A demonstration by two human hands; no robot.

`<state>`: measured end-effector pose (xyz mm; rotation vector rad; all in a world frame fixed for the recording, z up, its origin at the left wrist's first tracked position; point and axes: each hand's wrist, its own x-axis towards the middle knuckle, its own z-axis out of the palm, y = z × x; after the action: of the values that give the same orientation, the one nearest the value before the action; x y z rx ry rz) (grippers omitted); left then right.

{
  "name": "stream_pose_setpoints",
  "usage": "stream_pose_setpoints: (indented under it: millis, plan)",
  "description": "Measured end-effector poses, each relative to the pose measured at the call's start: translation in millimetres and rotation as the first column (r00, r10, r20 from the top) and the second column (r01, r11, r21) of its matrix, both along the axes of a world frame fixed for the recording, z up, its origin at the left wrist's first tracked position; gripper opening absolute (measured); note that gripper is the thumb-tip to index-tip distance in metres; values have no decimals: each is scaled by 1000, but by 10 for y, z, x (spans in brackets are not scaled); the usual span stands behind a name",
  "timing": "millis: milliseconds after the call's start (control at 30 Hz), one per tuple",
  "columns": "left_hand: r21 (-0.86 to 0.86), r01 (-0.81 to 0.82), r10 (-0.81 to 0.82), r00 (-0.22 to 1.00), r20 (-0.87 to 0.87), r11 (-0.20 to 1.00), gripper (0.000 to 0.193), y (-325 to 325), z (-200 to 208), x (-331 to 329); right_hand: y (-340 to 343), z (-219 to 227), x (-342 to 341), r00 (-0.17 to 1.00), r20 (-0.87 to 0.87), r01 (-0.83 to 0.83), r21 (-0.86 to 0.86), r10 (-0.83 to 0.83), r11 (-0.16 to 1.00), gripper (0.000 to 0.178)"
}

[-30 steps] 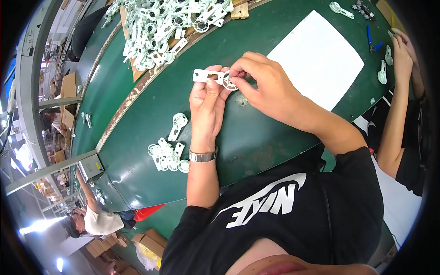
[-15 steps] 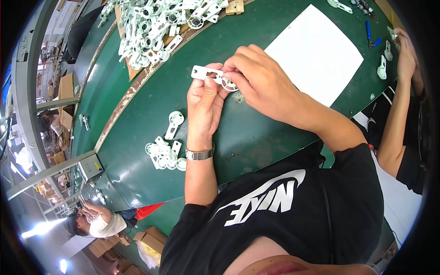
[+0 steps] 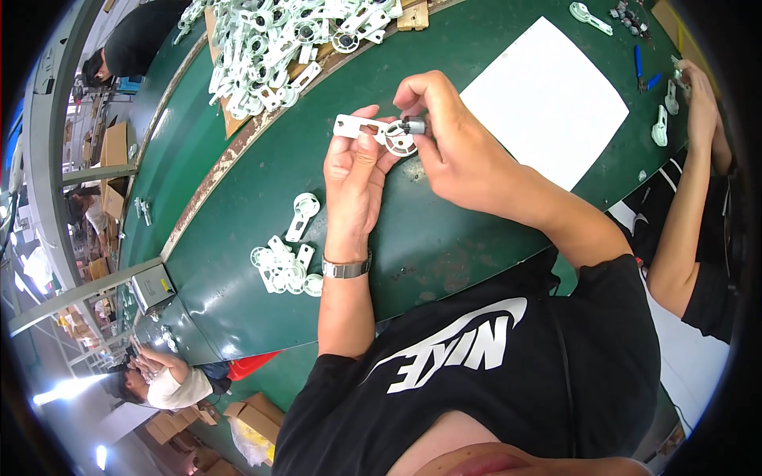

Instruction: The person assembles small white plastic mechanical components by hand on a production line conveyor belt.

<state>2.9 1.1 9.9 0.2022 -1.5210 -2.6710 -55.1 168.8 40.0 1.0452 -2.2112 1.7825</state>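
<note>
Left hand (image 3: 355, 176) is up over the green surface (image 3: 444, 238), fingers closed on a flat white plastic bracket (image 3: 359, 127) w/ a ring-shaped end (image 3: 399, 141), held just above the surface, centre of view. Right hand (image 3: 448, 139) is pinched tight at that ring end, fingertips gripping a small dark cylindrical part (image 3: 415, 124) — looks metallic, shiny at the tip — pressed right vs. the ring. Metal-band watch (image 3: 347, 268) on the left wrist.

Surface is smooth, glossy green, curved edge w/ a worn brownish strip. Near the left forearm: small cluster of the same white plastic pieces (image 3: 284, 266), flat arms w/ round ends, plus one single piece (image 3: 302, 213) just above them. Top of view: big heap of identical white parts (image 3: 278, 36), tangled, matte, lying on brown board. Plain white rectangular sheet (image 3: 544, 99) lies flat beside the right hand.

Far right, another person's arm (image 3: 690, 182) reaches to more white pieces (image 3: 660, 127); blue-handled tool (image 3: 637, 59) near there. Lower left, brown cardboard boxes (image 3: 254, 412) on the floor.
</note>
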Motion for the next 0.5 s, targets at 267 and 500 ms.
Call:
stream_pose_setpoints:
  millis: [267, 500]
  plan:
    - [28, -29, 29, 1000, 4, 999, 35, -11, 24, 34, 52, 64, -99, 993, 50, -109, 41, 107, 993, 34]
    - [59, -58, 60, 998, -31, 997, 35, -54, -18, 36, 65, 51, -125, 988, 128, -99, 102, 86, 990, 25]
